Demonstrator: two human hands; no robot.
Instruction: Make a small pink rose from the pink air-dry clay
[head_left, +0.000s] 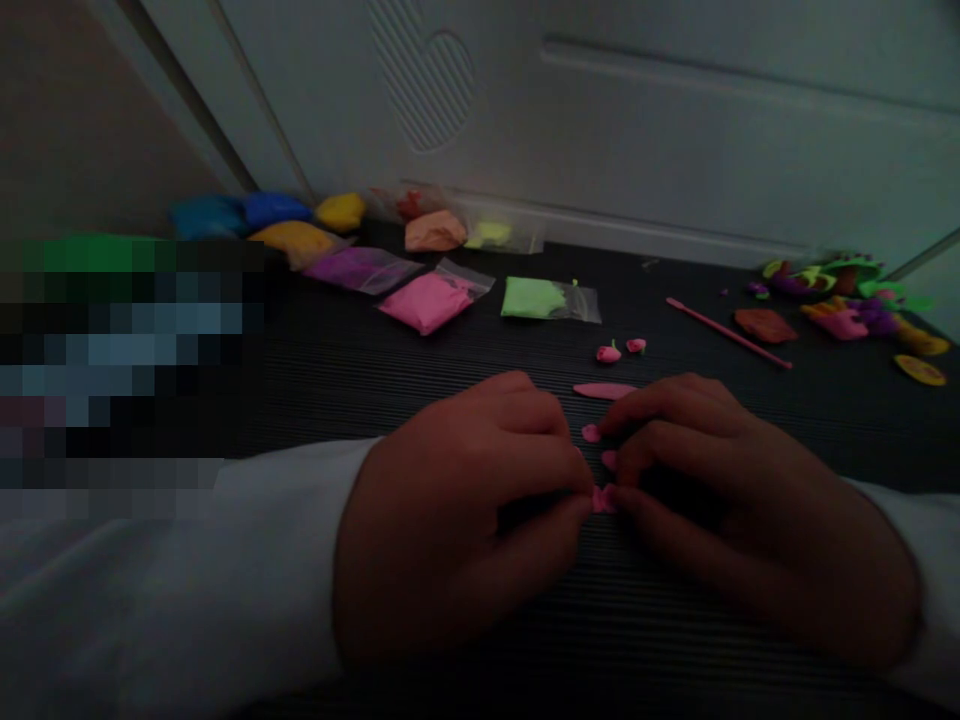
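A small piece of pink modelling clay [603,499] sits between the fingertips of both hands, low over the dark table. My left hand [472,500] is closed, thumb and forefinger pinching the clay's left side. From the right, my right hand [750,510] has its thumb and forefinger closed at the other side. Two flattened pink clay pieces [592,433] lie by the right fingertips. Just beyond them is a pink clay modelling knife [604,391], partly covered by the right hand. Two little pink clay rosebuds [608,354] with green bits rest farther back.
Bags of coloured clay line the back, among them a pink bag [429,302] and a light green bag [551,299]. A pink stick tool [727,332] and a brown clay lump [764,324] lie right. Finished-looking clay shapes [847,318] cluster at the far right. A white panel [660,150] stands behind.
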